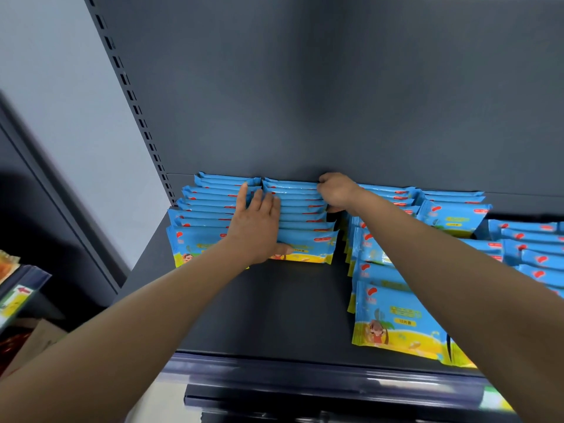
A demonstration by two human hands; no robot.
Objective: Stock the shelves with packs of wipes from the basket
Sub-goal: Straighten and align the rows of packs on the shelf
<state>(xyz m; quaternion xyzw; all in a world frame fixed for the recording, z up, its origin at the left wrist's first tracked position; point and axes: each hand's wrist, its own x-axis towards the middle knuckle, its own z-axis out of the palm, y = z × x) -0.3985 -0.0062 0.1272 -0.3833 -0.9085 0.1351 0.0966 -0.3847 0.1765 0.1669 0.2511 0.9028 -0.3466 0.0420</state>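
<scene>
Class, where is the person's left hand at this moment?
In the head view, the left hand lies flat, left of centre, across two rows of wipes packs on the shelf.

A dark grey metal shelf [274, 312] carries upright rows of blue wipe packs [308, 244], standing face-forward against the back panel. More rows [393, 319] stand to the right, reaching nearer the front edge. The shelf's middle front is bare.
</scene>
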